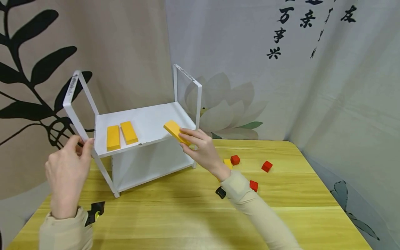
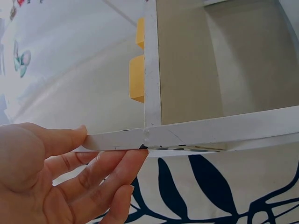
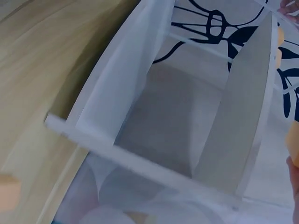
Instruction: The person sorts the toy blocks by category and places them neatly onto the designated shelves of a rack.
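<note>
Black characters are borne by the backdrop cloth [image 1: 231,38], above the far right corner of the tabletop [image 1: 153,218]: 万 [image 1: 285,15], 事 [image 1: 279,35] and 兴 [image 1: 273,53] are set in one column, with 亲 [image 1: 307,18] beside it and 友 [image 1: 348,14] farther right. Others are cut off by the upper edge of the head view. Dark markings [image 1: 72,86] on the shelf's [image 1: 150,116] end rails cannot be read.

Yellow blocks [image 1: 171,128]: painted wood by the look; smooth faces, matt;
Red cubes [image 1: 267,166]: matt, painted look;
White rack [image 1: 150,119]: smooth, painted-looking, low sheen; small dark scuffs along edges; wood or plastic, hard to tell;
Table [image 1: 150,217]: wood grain, smooth, faintly glossy;
Backdrop [image 1: 131,52]: printed cloth, matt, softly creased;
Sleeves [image 1: 262,211]: matt cloth, lightly wrinkled;
Black wrist pieces [image 1: 221,192]: plastic-looking
</note>
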The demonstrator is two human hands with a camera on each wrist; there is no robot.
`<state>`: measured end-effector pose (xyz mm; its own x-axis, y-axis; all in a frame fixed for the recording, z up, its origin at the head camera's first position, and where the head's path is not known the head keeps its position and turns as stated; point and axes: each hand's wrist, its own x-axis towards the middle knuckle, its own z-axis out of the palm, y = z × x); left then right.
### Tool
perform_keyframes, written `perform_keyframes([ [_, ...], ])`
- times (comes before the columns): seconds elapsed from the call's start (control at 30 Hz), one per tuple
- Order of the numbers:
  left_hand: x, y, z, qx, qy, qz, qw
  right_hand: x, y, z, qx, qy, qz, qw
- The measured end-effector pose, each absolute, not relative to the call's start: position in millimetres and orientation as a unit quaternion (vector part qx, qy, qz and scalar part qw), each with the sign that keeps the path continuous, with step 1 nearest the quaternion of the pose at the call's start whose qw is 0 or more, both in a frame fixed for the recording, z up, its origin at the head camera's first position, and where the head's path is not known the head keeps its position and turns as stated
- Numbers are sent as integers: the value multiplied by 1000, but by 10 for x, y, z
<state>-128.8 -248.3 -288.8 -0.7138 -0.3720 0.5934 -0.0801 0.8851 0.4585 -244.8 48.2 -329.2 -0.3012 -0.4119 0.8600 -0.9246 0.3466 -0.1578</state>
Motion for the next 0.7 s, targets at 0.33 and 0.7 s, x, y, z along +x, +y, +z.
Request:
perform_keyframes([
  [0.33, -1283, -2469, -2871, 128, -902, -205, 357, -2435, 29, -3230, 394, -775, 365, 332],
  [0.7, -1285, -2483, -2887, 122, -900, -205, 366, -2374, -402, -3171, 367, -825, 271, 333],
])
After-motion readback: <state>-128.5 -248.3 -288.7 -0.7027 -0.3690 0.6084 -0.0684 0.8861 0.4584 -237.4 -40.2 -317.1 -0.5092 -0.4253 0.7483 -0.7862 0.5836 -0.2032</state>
